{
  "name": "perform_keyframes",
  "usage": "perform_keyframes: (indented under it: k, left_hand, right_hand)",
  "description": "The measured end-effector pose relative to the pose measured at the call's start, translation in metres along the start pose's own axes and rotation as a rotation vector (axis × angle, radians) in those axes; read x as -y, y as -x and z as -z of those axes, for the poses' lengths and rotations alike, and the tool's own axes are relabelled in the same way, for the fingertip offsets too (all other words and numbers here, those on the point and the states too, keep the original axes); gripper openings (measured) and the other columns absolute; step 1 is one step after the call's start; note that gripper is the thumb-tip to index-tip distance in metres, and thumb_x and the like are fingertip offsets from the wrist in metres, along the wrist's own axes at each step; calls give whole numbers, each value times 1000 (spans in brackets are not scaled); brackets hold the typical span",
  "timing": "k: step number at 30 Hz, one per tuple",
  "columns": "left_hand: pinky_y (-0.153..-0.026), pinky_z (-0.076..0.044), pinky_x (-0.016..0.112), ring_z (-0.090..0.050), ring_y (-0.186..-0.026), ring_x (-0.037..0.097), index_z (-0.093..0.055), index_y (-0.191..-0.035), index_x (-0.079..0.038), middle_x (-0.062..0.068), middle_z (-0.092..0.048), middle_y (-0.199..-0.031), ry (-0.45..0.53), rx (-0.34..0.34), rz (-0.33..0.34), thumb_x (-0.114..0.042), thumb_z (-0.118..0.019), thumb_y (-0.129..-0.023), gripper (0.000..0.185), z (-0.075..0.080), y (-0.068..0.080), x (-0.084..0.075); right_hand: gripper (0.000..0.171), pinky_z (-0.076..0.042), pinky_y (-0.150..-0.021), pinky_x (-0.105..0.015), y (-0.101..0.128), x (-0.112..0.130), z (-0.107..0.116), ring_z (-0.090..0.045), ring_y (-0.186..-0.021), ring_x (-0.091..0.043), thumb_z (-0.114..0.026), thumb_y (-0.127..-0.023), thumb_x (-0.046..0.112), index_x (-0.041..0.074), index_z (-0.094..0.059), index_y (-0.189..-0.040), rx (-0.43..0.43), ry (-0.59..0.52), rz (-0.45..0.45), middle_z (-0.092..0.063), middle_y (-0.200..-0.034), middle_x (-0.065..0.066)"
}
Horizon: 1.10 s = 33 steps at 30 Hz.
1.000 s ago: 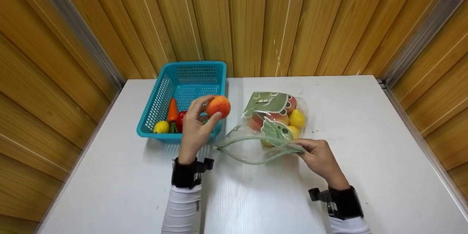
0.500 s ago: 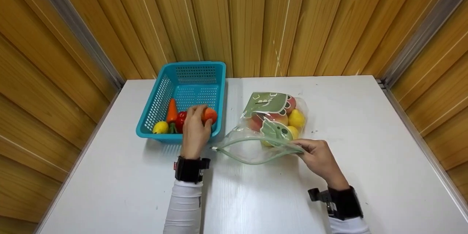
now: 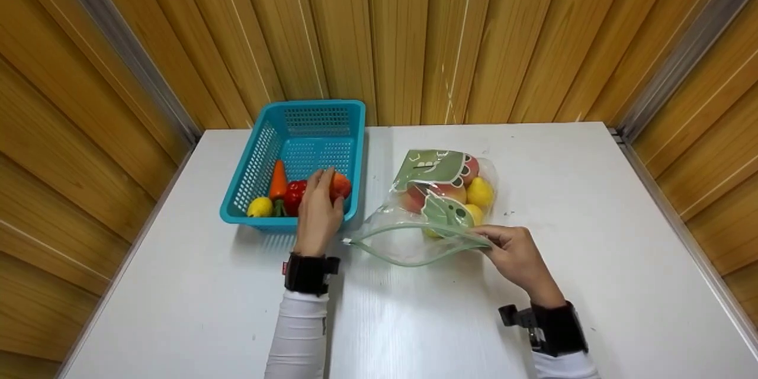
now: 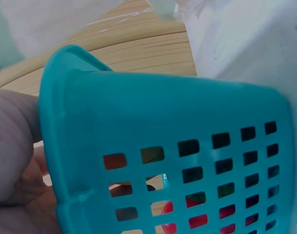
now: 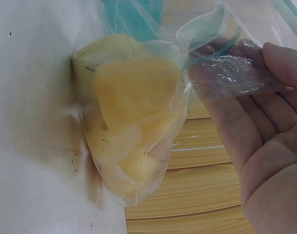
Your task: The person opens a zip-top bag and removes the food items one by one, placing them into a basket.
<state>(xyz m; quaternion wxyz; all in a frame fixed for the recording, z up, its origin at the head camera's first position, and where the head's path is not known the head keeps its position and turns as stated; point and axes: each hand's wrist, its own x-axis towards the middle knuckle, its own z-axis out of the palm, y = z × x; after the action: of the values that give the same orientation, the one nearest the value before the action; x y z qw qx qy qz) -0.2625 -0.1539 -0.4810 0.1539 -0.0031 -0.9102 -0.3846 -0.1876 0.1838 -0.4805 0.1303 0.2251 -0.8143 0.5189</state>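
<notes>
My left hand (image 3: 327, 190) reaches over the near right corner of a teal basket (image 3: 323, 105) and holds an orange-red peach (image 3: 341, 185) low inside it. In the left wrist view the basket's perforated wall (image 4: 187, 122) fills the frame, with my palm at the left edge. My right hand (image 3: 488, 238) pinches the green zip rim of a clear plastic bag (image 3: 441, 169) whose mouth gapes toward me. Through the bag (image 5: 138, 44) in the right wrist view I see yellow fruit (image 5: 133, 97), with my right hand (image 5: 246, 68) gripping the plastic.
The basket also holds a carrot (image 3: 278, 179), a red pepper (image 3: 294, 194) and a lemon (image 3: 260, 206). The white table (image 3: 592, 201) is closed in by wooden panel walls at the back and on both sides.
My left hand has carried the peach from above the basket's right rim down into the basket. The right hand and the bag have stayed put.
</notes>
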Motion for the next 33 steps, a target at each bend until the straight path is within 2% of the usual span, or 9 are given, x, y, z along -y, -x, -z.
perform_keyframes:
  k: [10,17,23,27,33]
  left_hand:
    - [-114,-43,52,-53,-132,37,-52,-149,-3,22,-49,-150,-3,-20,-24,1,-72,-92,60,1,0,1]
    - [-110,-47,53,-56,-128,37,-51,-149,-1,23,-52,-148,1,17,-8,-2,-71,-93,59,2,0,0]
    - [-104,-52,49,-62,-120,35,-59,-142,1,21,-60,-138,-25,26,-32,-4,-71,-93,50,6,4,-7]
    - [-100,-55,46,-64,-115,32,-66,-133,2,20,-65,-130,-8,19,-98,-6,-72,-94,41,14,10,-20]
    - [-86,-60,42,-69,-99,31,-71,-123,2,16,-71,-116,60,-9,-300,-5,-75,-92,32,25,27,-48]
  right_hand:
    - [16,-50,-67,-11,0,0,0,-63,-80,3,-75,-84,-12,-7,-78,-99,-14,22,6,-77,-91,-17]
    - [16,-52,-69,-11,0,0,0,-65,-82,5,-74,-85,-12,-8,-78,-99,-17,13,-1,-77,-90,-19]
    - [15,-51,-68,-11,0,0,-1,-64,-79,4,-75,-84,-10,-6,-79,-98,-22,4,0,-77,-89,-16]
    - [14,-50,-67,-11,0,-2,-1,-62,-77,3,-75,-84,-10,-6,-79,-97,-29,6,-4,-78,-88,-14]
    - [14,-50,-67,-11,0,-3,-2,-62,-77,3,-75,-86,-10,-6,-79,-99,-24,7,2,-77,-88,-16]
